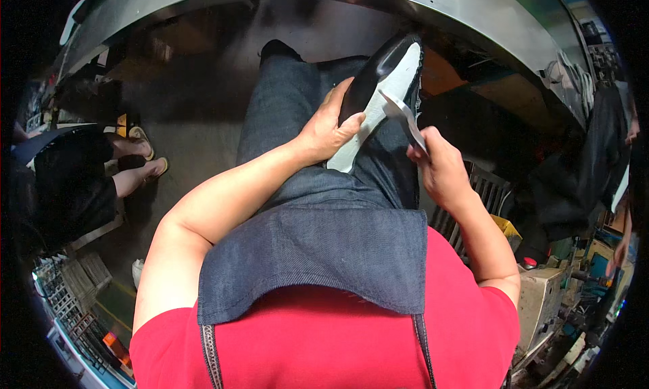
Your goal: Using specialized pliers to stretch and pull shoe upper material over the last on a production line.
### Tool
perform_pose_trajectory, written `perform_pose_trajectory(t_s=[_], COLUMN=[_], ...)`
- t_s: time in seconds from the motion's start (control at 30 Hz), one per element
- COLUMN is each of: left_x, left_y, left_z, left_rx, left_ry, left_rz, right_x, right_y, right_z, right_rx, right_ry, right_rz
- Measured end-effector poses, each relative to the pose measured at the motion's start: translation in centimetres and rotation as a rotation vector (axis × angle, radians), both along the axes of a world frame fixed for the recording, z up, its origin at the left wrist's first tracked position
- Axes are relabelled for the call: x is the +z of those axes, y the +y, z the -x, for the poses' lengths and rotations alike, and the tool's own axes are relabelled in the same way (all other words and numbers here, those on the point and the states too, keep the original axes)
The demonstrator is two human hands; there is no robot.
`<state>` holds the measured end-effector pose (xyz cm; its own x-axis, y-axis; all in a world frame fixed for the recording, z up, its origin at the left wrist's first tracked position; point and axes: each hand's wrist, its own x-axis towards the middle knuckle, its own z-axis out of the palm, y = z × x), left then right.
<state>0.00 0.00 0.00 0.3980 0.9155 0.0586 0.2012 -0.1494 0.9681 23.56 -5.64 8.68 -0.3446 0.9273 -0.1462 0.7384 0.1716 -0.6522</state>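
Shines smooth and glossy, like black leather, on the upper of the shoe [364, 91], toward the far right edge of the lap [284, 105]; turns matt and white, faintly rough, on the sole [397, 77]. Gleams smoothly on the curved strip [404, 113] at the sole, hard to tell as metal or plastic. Looks like coarse, matt dark denim on the lap and apron bib [311, 250]. Softens to matt cloth on the red shirt [304, 355]. Shows smooth grey metal with a soft sheen along the near edge of the table [487, 27].
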Motion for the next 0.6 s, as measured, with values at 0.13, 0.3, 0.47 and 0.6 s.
perform_pose_trajectory(t_s=[0.13, 0.3, 0.47, 0.6], left_x=[1.3, 0.5, 0.5, 1.5], left_y=[-0.1, 0.5, 0.9, 2.4], left_z=[-0.3, -0.2, 1.2, 0.7], left_rx=[-0.021, -0.033, -0.093, -0.077], left_ry=[-0.001, -0.049, -0.113, -0.004], left_rz=[0.093, 0.180, 0.293, 0.249], right_x=[-3.4, -2.0, -3.0, 0.9], right_y=[2.4, 2.1, 1.9, 1.4], right_z=[0.7, 0.4, 0.4, -0.3], right_rx=[0.096, 0.085, 0.091, -0.018], right_ry=[-0.012, -0.042, 0.035, 0.387], right_rz=[-0.331, -0.310, -0.105, 0.374])
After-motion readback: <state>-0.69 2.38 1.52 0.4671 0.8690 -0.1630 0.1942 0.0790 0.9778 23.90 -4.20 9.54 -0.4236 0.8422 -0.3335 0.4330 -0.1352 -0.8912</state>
